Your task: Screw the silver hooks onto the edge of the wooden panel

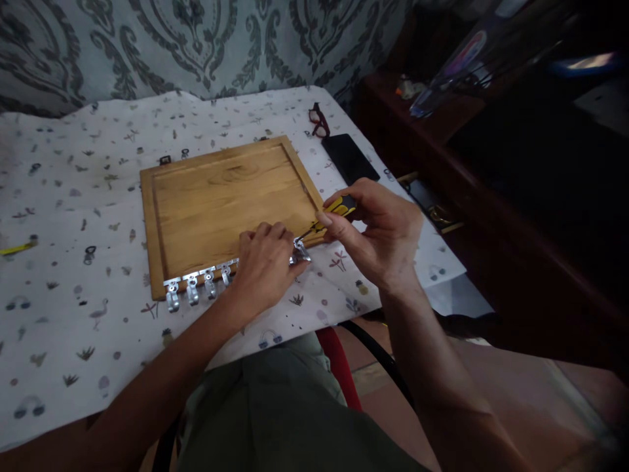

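A wooden board with a raised frame lies flat on the table. Along its near edge runs a silver metal rail with hooks, several of them hanging over the side. My left hand is closed over the rail's right part, its fingers on the board and its thumb by the end hook; it hides the hooks beneath. In the fingers of my right hand is a yellow and black screwdriver, held at a slant. The screwdriver's tip meets the rail at its right end, just beyond my left fingers.
A black phone and dark red glasses lie beyond the board's right side. Far left is a yellow tool. The patterned tablecloth covers the table. Dark wooden furniture stands close on the right.
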Demonstrator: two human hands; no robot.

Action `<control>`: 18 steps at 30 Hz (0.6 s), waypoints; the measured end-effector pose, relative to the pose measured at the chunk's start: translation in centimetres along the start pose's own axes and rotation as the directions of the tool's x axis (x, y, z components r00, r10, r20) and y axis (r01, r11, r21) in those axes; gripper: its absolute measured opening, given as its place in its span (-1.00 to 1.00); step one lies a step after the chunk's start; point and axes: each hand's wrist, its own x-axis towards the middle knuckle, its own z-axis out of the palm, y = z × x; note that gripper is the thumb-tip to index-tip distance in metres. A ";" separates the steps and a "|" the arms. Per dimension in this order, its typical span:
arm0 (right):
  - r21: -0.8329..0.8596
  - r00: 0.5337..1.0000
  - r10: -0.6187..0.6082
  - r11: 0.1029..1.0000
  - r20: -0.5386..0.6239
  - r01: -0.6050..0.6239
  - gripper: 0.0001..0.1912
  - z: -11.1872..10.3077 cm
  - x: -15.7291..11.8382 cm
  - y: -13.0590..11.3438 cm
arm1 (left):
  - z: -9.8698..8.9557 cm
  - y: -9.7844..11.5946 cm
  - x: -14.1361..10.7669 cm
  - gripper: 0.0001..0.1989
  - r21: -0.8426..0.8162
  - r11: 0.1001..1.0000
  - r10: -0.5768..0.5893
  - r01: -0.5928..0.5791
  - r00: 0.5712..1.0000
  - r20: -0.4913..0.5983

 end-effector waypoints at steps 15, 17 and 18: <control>0.118 0.905 0.026 0.993 -0.424 0.027 -0.96 -0.7 -0.7 -1.1 | -0.2 -0.1 -0.1 -0.71 -0.001 1.000 0.013 -0.013 1.000 0.022; 0.115 0.896 0.045 0.993 -0.442 0.007 -0.94 -0.9 -1.0 -1.0 | -0.3 -0.1 -0.1 -0.71 -0.001 1.000 0.008 -0.008 1.000 0.025; 0.111 0.901 0.051 0.994 -0.431 -0.003 -0.93 -0.9 -1.1 -0.8 | -0.3 -0.1 -0.1 -0.71 -0.002 1.000 0.002 -0.002 1.000 0.027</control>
